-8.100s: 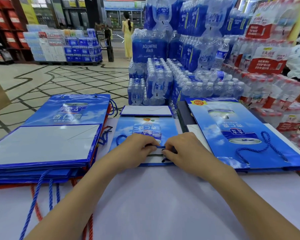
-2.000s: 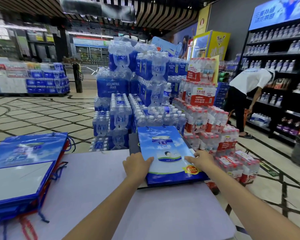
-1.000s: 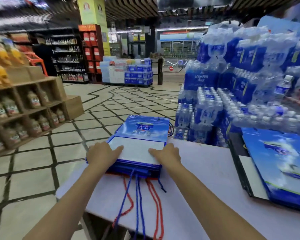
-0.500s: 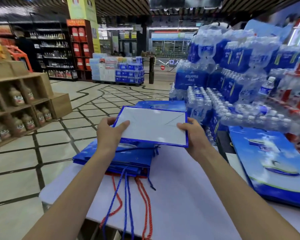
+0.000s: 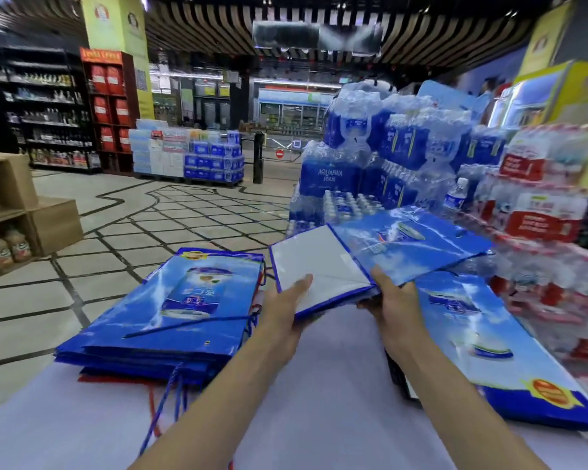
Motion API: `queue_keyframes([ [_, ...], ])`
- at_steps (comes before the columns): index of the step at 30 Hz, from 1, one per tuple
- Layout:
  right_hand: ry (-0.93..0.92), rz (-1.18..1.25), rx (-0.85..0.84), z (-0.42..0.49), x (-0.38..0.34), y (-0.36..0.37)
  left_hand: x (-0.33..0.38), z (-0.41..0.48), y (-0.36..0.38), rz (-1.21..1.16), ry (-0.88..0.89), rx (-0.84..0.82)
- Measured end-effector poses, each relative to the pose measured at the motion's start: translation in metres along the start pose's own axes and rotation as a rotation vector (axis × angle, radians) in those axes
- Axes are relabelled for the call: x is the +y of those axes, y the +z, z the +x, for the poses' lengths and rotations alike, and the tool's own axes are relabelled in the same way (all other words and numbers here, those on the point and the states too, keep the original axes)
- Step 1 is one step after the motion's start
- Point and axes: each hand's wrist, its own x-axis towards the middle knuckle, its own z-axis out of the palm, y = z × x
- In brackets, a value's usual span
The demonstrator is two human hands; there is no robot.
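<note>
**Supermarket aisle, white table: one flat bag travelling between two piles**

Shrink-wrapped packs of bottled water are filling the upper right of the frame, behind a white-topped table where a person is working. Both hands are holding a flat-folded glossy blue paper gift bag in the air at the centre of the frame. It is hanging above the table between a stack of matching blue bags at the lower left and another pile of blue bags at the right.

The left hand is pinching the near left corner of the bag's white folded-over base, thumb on top. The right hand is gripping the near right edge the same way. The fingers underneath are lying out of sight.

The bag is looking light and fairly stiff along its creases. Its glossy coating is probably making it slippery, and the long unsupported far end is likely to flop. Gripping at the doubled base fold is looking the soundest choice.
</note>
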Motion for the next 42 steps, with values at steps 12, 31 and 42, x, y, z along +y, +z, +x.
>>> queue_keyframes([
  [12,0.292,-0.141,0.078,0.041,-0.085,-0.127,-0.026,0.043,-0.031,0.079,-0.214,0.026],
  [31,0.394,-0.224,0.116,0.018,-0.044,-0.094,-0.029,0.044,-0.010,0.093,-0.171,0.092],
  [42,0.238,-0.987,0.047,0.005,-0.013,-0.079,-0.021,0.047,-0.035,1.140,0.019,0.197],
])
